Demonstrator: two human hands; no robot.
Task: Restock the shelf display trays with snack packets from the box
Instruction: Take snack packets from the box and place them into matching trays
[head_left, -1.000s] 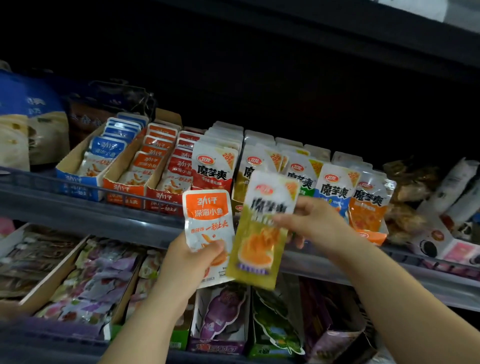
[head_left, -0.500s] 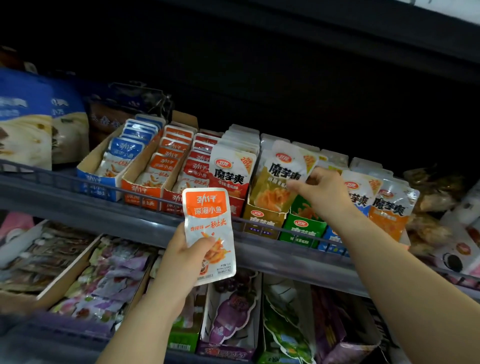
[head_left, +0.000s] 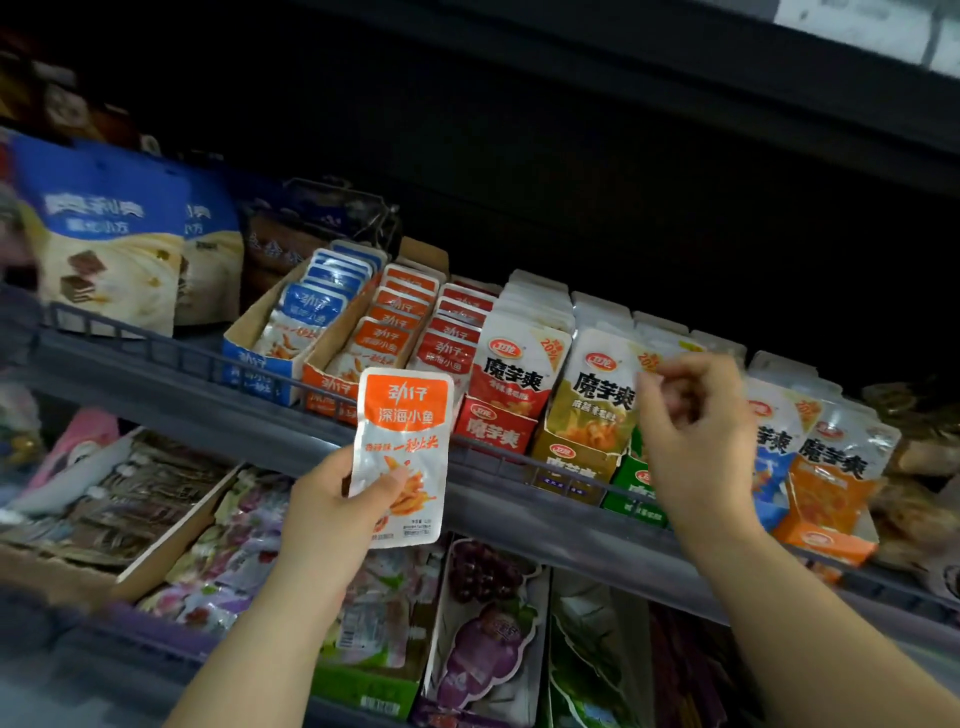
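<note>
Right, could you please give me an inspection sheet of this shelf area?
Surface: upper shelf, trays standing in a row.
Job's things: orange packet, off the shelf; orange tray, stocked; yellow packet, upright at its tray's front.
Clutter: blue bags at the shelf's left.
Grippers: left hand holds the orange packet; right hand curled by the yellow packet, grip unclear.
Cables: nothing seen.
Surroundings: grape packet and cardboard tray below.

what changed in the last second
The right hand moved the yellow packet up and back into the yellow tray, where it now stands in front; whether the hand still touches it is unclear. The left hand keeps its grip on the orange packet.
</note>
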